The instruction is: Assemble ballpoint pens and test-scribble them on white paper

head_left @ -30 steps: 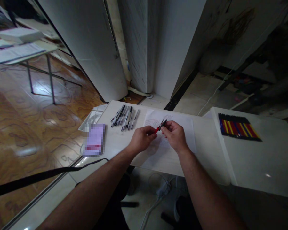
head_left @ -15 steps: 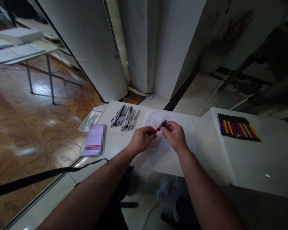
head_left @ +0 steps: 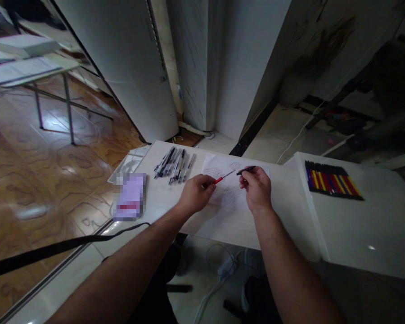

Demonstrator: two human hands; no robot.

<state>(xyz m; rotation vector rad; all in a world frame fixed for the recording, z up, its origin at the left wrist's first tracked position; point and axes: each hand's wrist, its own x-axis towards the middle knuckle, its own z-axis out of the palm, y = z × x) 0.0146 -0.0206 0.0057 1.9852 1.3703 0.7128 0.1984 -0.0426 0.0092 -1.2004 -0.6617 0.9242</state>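
Observation:
Above the paper, my left hand (head_left: 196, 193) is closed on a red pen barrel (head_left: 218, 180). A thin dark rod, like a pen refill, sticks out of the barrel toward the right. My right hand (head_left: 259, 189) pinches a black pen part (head_left: 245, 171), held a small gap away from the rod's tip. Whether this black part is a cap or an upper barrel I cannot tell. Beneath both hands lies a white sheet of paper (head_left: 234, 198) with dark marks on it.
Several clear and black pens (head_left: 175, 165) lie left of the paper on the white table (head_left: 283, 216). A purple, blurred-out item (head_left: 131, 198) is at the left edge. Several red, yellow and blue pens with black ends (head_left: 334, 181) form a row on the right-hand white surface.
The black part has come apart from the red barrel, exposing the thin rod. My right hand has moved right with the black part; my left hand stays nearly in place.

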